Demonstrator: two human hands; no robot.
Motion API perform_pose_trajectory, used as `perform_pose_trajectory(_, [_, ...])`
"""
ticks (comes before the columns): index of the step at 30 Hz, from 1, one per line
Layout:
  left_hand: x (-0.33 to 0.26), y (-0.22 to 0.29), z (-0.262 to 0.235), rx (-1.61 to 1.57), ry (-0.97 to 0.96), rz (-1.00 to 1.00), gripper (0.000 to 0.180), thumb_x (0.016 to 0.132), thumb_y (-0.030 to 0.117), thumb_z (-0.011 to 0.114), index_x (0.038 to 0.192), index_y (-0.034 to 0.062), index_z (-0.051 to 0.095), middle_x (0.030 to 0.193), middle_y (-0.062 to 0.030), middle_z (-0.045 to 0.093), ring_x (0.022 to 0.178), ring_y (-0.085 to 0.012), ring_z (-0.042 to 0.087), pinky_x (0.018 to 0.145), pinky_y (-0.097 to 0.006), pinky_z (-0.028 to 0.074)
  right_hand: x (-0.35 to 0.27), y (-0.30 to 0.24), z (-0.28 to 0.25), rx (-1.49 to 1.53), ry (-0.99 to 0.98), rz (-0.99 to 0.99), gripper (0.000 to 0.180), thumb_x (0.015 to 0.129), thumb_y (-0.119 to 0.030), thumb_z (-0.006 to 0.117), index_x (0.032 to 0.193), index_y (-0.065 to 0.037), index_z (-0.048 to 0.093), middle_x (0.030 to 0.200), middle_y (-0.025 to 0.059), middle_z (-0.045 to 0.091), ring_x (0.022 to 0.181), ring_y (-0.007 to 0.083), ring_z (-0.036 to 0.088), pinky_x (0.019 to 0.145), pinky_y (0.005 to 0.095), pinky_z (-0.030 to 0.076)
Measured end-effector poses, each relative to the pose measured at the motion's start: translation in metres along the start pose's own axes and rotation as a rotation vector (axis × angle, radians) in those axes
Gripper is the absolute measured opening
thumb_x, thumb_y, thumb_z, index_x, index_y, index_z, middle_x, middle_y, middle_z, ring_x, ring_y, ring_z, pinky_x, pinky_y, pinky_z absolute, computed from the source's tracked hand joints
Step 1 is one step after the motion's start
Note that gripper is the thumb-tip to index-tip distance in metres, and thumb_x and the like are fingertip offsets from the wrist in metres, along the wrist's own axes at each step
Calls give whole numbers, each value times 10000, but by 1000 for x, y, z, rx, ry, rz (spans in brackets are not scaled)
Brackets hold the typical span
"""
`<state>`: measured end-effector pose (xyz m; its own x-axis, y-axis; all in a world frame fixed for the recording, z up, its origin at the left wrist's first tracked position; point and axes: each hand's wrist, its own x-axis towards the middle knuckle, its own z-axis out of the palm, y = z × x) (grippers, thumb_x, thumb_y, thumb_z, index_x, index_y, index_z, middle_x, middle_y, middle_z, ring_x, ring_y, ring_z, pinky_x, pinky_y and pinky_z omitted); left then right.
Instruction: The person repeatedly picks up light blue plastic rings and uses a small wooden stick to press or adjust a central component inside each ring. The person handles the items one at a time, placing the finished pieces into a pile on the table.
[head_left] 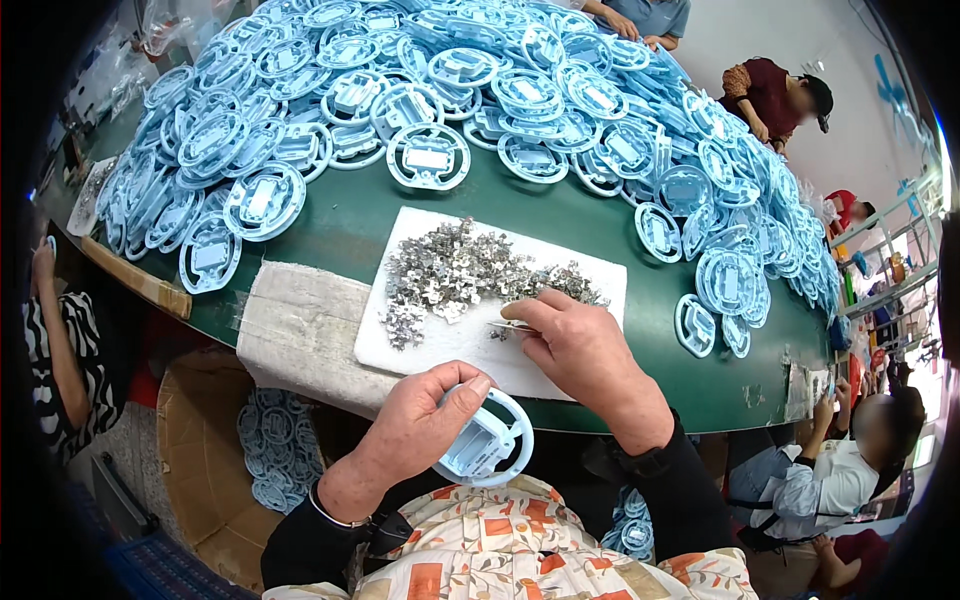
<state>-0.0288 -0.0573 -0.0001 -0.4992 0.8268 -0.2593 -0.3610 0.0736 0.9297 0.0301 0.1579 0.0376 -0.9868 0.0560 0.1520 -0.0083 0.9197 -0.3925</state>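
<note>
My left hand (425, 428) grips a light-blue plastic ring-shaped part (487, 445), like a toy steering wheel, by its upper left rim. The part is held above my lap, just off the table's near edge. Pinched in my right hand (590, 350) is a thin metal tool (512, 326), which looks like tweezers. Its tip points left, at the lower right of a heap of small metal pieces (450, 265). The heap lies on a white foam board (390, 362). My right fingers partly hide the tool and some pieces.
A large pile of similar blue parts (430, 155) covers the far side of the green table (335, 235). A cloth-covered block (300, 315) adjoins the board's left. Below left, a cardboard box (200, 450) holds more parts. Other people sit or stand around the table.
</note>
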Motion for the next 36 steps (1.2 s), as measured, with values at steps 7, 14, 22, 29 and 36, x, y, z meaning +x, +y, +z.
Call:
perform_pose_trajectory(7, [0, -2, -1, 21, 8, -3, 237, 1063, 227, 536, 1075, 16, 644, 894, 12, 670, 785, -23, 594, 699, -200, 501, -2, 3, 3, -140, -52, -28, 119, 871, -158, 689, 966, -90, 667, 857, 80, 637, 722, 318, 682, 624, 435, 552])
perform_pose_trajectory(14, [1, -1, 1, 21, 23, -14, 298, 1050, 276, 562, 1059, -3, 667, 882, -5, 690, 809, -35, 592, 727, -237, 507, -3, -1, 7, -94, -1, -31, 114, 863, -156, 692, 945, -84, 659, 837, 80, 636, 720, 318, 679, 623, 433, 549])
perform_pose_trajectory(22, [1, 1, 2, 2, 14, -8, 303, 1061, 275, 543, 1075, -4, 659, 881, 0, 679, 814, -32, 587, 735, -224, 499, -5, 2, 0, -77, 33, -17, 105, 852, -145, 704, 941, -99, 674, 843, 66, 641, 747, 306, 680, 645, 424, 550])
perform_pose_trajectory(29, [7, 9, 7, 32, -11, 12, 279, 1085, 234, 480, 1109, 7, 639, 919, -5, 674, 827, -37, 596, 750, -216, 507, -12, 9, -7, 64, 74, 39, 142, 825, -99, 727, 965, -80, 710, 868, 74, 670, 750, 320, 678, 645, 415, 543])
perform_pose_trajectory(36, [18, 14, 21, 164, 59, 53, 253, 1065, 235, 540, 1101, 9, 648, 896, 13, 656, 818, -26, 572, 734, -215, 490, -26, -1, -24, 290, 96, 50, 158, 811, -42, 738, 963, -63, 698, 827, 86, 665, 709, 276, 684, 611, 357, 540])
